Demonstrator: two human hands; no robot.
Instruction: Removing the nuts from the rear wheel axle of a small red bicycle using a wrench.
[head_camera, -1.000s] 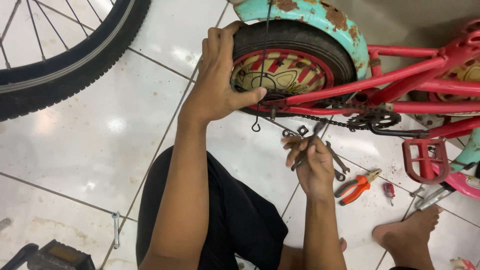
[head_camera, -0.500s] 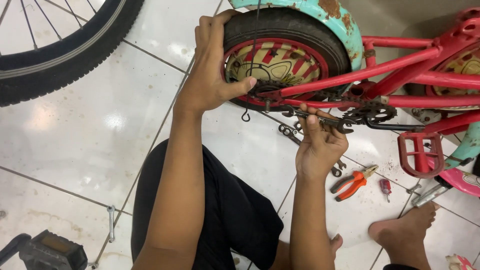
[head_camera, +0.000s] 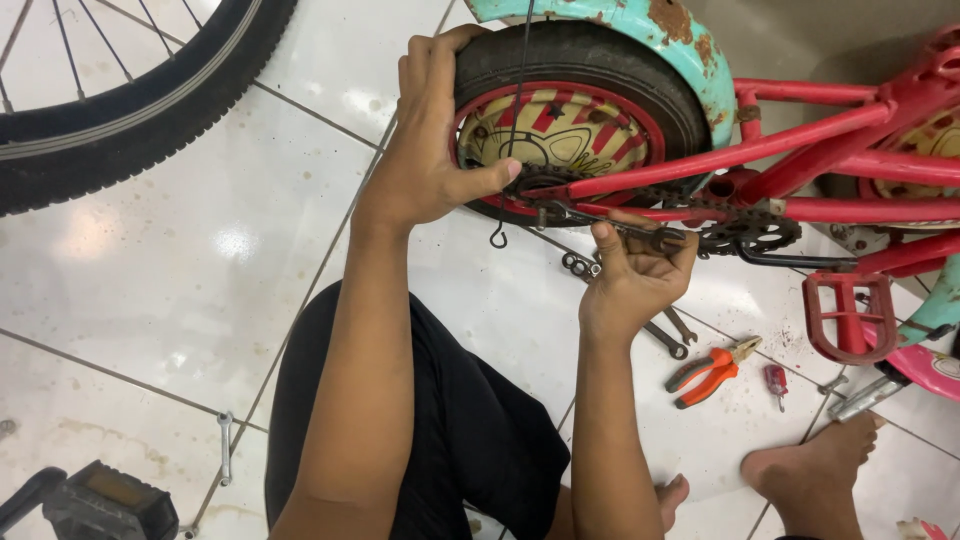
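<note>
Black rubber rear tyre (head_camera: 590, 55) is gripped by my left hand (head_camera: 430, 150); beside it, my right hand (head_camera: 630, 275) pinches the dark metal chain (head_camera: 610, 222).

Rusted metal, matt rubber and glossy tile around a small bicycle's rear wheel.

A matt black rubber tyre (head_camera: 600, 60) is gripped by the left hand (head_camera: 425, 150), under a turquoise painted metal mudguard (head_camera: 640, 25) blotched with rough brown rust. The glossy red painted metal frame (head_camera: 740, 155) is seen above a dark, greasy metal chain (head_camera: 640, 232) pinched by the right hand (head_camera: 635, 275). Orange plastic-handled pliers (head_camera: 712, 368) and a dull steel spanner (head_camera: 225, 445) are laid on smooth, shiny white floor tiles (head_camera: 180, 260). A red plastic pedal (head_camera: 848, 318) looks scuffed.
</note>
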